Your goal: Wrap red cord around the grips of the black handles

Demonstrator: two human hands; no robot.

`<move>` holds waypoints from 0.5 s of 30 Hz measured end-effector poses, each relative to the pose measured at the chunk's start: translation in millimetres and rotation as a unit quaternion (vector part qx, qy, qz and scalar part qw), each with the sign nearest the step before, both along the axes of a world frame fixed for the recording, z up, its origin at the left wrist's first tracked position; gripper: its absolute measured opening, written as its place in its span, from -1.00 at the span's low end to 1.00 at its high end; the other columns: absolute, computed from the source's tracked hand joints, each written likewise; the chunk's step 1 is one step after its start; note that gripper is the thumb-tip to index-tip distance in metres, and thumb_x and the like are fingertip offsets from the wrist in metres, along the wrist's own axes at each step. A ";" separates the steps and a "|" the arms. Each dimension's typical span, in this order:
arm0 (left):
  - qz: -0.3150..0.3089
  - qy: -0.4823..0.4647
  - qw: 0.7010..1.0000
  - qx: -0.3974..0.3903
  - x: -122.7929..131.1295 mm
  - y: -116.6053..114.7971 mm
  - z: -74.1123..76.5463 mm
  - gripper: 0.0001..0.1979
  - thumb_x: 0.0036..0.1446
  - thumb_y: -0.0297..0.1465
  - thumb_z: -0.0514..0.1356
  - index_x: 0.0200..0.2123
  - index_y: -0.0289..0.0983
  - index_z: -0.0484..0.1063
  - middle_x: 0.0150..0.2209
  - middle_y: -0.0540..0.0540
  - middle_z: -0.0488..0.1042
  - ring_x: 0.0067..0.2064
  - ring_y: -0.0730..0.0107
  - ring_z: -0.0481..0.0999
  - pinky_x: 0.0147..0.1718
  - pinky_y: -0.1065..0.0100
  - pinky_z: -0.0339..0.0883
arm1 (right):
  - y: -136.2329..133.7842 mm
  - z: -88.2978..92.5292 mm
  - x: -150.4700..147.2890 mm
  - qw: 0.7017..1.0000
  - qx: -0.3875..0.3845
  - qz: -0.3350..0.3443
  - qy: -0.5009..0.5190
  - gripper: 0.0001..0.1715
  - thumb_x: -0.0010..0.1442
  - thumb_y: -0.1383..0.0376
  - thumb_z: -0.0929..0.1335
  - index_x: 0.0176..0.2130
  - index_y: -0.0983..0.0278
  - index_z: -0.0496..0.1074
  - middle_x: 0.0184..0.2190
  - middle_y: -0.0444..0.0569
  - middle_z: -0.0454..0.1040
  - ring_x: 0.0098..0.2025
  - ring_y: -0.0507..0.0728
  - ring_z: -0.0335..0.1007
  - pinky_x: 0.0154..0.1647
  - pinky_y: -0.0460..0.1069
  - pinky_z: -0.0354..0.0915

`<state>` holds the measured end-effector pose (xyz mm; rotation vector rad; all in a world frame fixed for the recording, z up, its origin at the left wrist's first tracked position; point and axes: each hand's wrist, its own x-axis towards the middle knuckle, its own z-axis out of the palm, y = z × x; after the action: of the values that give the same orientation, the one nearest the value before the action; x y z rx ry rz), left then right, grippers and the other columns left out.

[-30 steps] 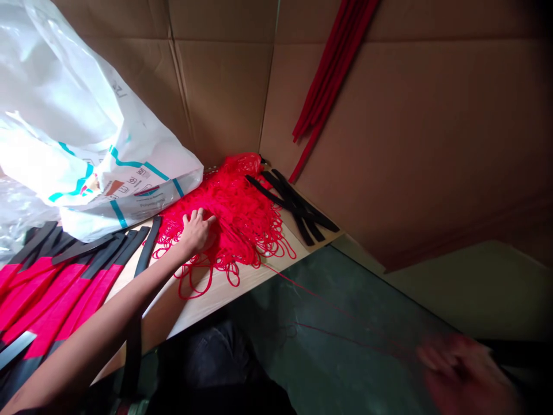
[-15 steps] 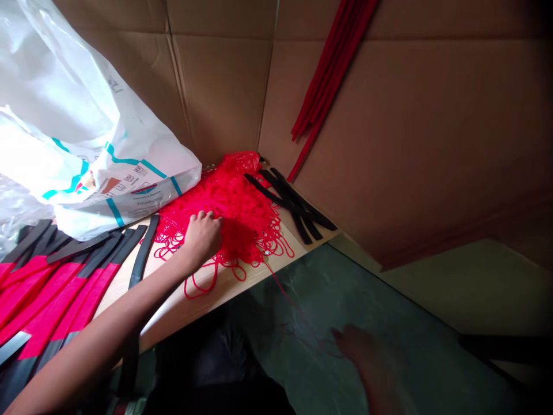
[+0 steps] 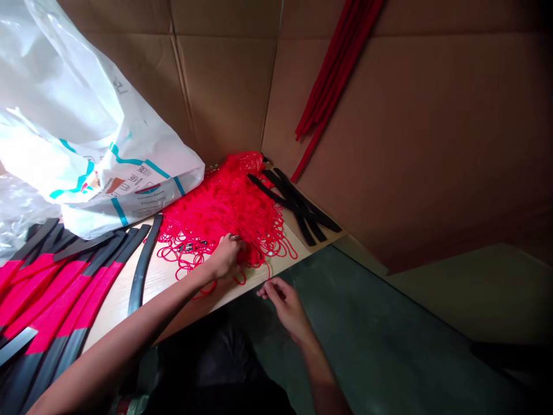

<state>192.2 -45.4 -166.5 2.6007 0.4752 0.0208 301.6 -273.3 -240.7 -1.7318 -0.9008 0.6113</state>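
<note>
A large tangled heap of thin red cord (image 3: 216, 202) lies on the table, with loose loops spilling towards its front edge. At the heap's near side, my left hand (image 3: 227, 256) is closed with its fingers curled down into the cord; the fingertips are partly hidden. Just past the table's front edge, my right hand (image 3: 283, 302) pinches a single strand that runs up to the heap. A small dark patterned item (image 3: 190, 246) shows among the loops left of my left hand.
A white plastic bag (image 3: 142, 144) stands behind on the left. Black-and-red strips (image 3: 78, 288) lie at the left, and several black strips (image 3: 298, 207) cross at the right corner. Red rods (image 3: 332, 75) lean on the cardboard wall (image 3: 423, 127). Dark green floor (image 3: 367, 323) lies below.
My right hand has come from lower right, where it was blurred with the strand stretched out, up to the table edge. My left hand has shifted right and nearer across the heap.
</note>
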 end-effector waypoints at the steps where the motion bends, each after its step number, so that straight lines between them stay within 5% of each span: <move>1: -0.005 -0.008 1.000 -0.025 -2.9 1.0 3.6 -0.67 0.41 -0.21 0.32 0.09 -0.30 0.54 0.05 -0.17 0.59 -0.01 0.18 0.63 -0.02 0.07 0.60 | 1.9 6.1 -4.9 1.000 0.005 -0.023 -0.015 -0.50 0.48 -0.09 0.32 -0.29 0.22 0.47 -0.37 0.01 0.59 -0.29 0.18 0.56 -0.17 0.07 0.48; 6: -0.024 -0.083 0.987 -0.137 -23.2 6.3 32.6 -0.71 0.45 -0.18 0.26 -0.03 -0.32 0.54 -0.18 -0.07 0.58 -0.23 0.33 0.60 -0.21 0.23 0.57 | 21.4 35.6 -18.3 0.989 0.032 -0.086 -0.120 -0.70 0.39 0.04 0.44 -0.04 0.18 0.48 -0.18 0.04 0.55 -0.10 0.26 0.45 0.02 0.14 0.38; 11: 0.006 -0.158 0.967 -0.199 -38.1 7.5 49.0 -0.64 0.53 -0.15 0.11 -0.20 -0.30 0.49 -0.36 0.02 0.44 -0.34 0.39 0.49 -0.30 0.30 0.45 | 49.0 39.0 -22.3 0.983 0.021 -0.048 -0.173 -0.98 0.33 0.28 0.40 -0.20 0.18 0.47 -0.20 0.08 0.56 -0.05 0.35 0.41 0.08 0.25 0.33; 15: 0.065 -0.200 0.956 -0.204 -46.0 13.9 53.4 -0.81 0.45 -0.26 0.17 -0.16 -0.27 0.43 -0.32 0.01 0.43 -0.32 0.38 0.46 -0.31 0.32 0.39 | 52.8 29.7 -22.1 0.982 0.016 -0.051 -0.180 -0.71 0.20 0.39 0.41 -0.05 0.19 0.45 -0.27 0.04 0.54 -0.12 0.34 0.43 0.03 0.26 0.37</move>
<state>146.2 -31.5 -113.2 2.0845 0.4443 0.4396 279.5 -220.4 -211.0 -1.8797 -1.0545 0.2160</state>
